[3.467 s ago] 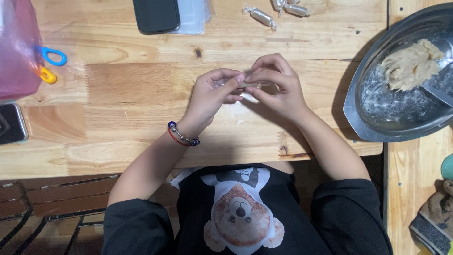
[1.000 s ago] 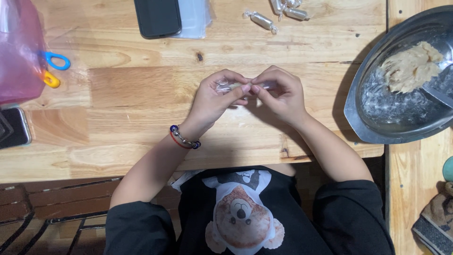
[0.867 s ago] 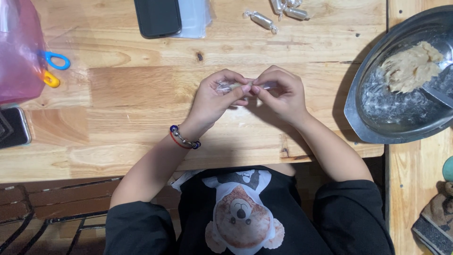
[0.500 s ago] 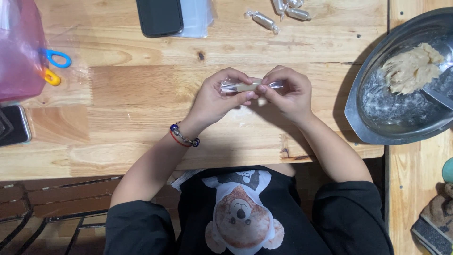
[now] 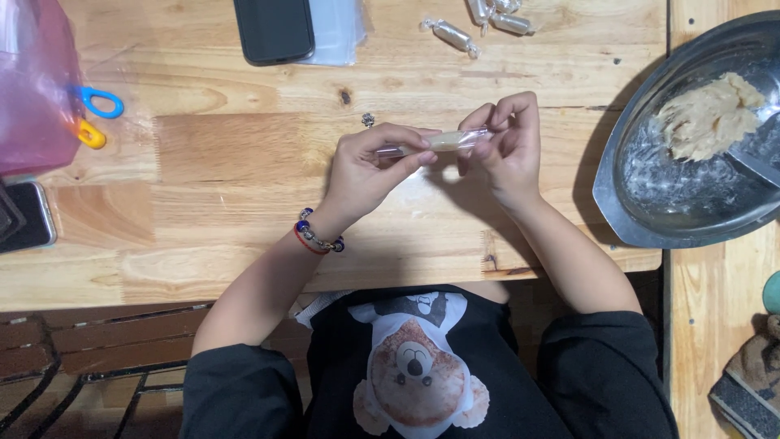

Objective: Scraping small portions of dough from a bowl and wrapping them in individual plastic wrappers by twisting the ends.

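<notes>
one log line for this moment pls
left hand: holds candy end | right hand: holds other end | candy: clear wrapper, above table | nearby: metal tray with dough

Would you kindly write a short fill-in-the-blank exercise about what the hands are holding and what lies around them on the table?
1. The left hand and right hand together hold one candy in a clear ____.
2. The left wrist wears a beaded ____.
3. The beige dough lies in a ____ tray by the right hand.
4. More wrapped candies lie at the table's far edge, right of the black ____.

Missing words: wrapper; bracelet; metal; phone
</notes>
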